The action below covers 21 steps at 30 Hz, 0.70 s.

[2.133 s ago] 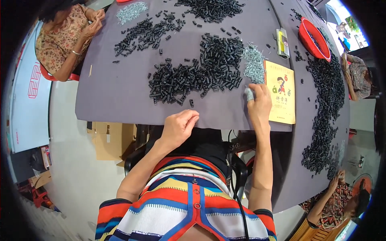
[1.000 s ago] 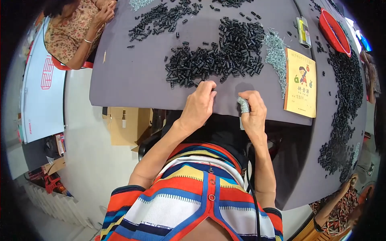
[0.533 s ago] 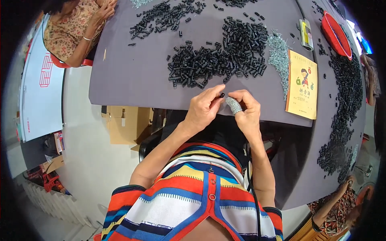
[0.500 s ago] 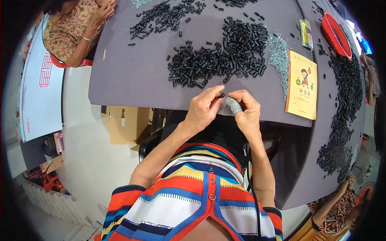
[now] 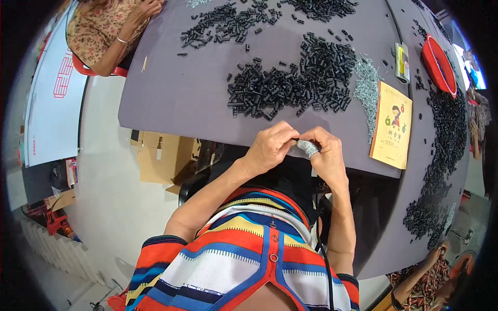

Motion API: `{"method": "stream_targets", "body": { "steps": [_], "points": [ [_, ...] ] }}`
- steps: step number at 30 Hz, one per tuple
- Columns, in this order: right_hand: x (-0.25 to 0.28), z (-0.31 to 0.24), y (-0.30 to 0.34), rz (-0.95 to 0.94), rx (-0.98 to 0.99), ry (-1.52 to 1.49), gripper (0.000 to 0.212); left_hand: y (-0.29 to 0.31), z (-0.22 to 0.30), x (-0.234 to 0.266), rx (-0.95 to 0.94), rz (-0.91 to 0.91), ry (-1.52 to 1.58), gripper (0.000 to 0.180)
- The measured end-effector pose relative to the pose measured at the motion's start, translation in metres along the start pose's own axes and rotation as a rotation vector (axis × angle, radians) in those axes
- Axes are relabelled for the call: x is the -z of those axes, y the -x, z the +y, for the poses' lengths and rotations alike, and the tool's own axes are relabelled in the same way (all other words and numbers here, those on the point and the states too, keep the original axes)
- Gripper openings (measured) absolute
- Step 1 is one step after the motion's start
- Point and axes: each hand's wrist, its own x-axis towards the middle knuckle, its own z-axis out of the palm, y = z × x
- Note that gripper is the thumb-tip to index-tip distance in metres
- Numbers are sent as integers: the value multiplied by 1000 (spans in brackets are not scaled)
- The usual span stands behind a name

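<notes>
My left hand [image 5: 270,148] pinches a small black plastic piece [image 5: 296,139] between thumb and fingertips, just past the table's near edge. Pressed up against it are the fingertips of my right hand [image 5: 329,155]. The right fingers are closed, and whatever they hold at the tips is too small to make out. Silvery wrapping [image 5: 308,149] covers one right finger. Beyond both hands, a large heap of black plastic pieces [image 5: 290,85] lies on the grey table [image 5: 171,98]. To its right is a strip of tiny silver metal parts [image 5: 366,85].
A yellow booklet [image 5: 392,127] lies right of the metal parts. A red basket [image 5: 439,66] and more black pieces [image 5: 443,135] are farther right. A person [image 5: 106,36] sits at the far left, another [image 5: 428,277] at lower right. Below the table is a cardboard box [image 5: 161,160].
My hands have come together at the fingertips around the small black piece, which now shows less. The view has shifted slightly, so the table's contents appear lower and farther right.
</notes>
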Motion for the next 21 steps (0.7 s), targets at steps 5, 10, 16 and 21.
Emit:
{"method": "stream_targets", "body": {
  "steps": [5, 10, 16, 21],
  "points": [
    [-5, 10, -4, -27, -130, -168, 13, 0, 1, 1, 18, 17, 62, 20],
    [-18, 5, -4, 113, -88, -160, 13, 0, -2, 2, 77, 53, 142, 18],
    [-16, 2, -15, 132, 226, -103, 19, 1, 1, 5, 240, 104, 264, 13],
    [-9, 4, -54, 132, 473, 340, 44, 2, 1, 4, 147, 95, 202, 13]
  ]
}}
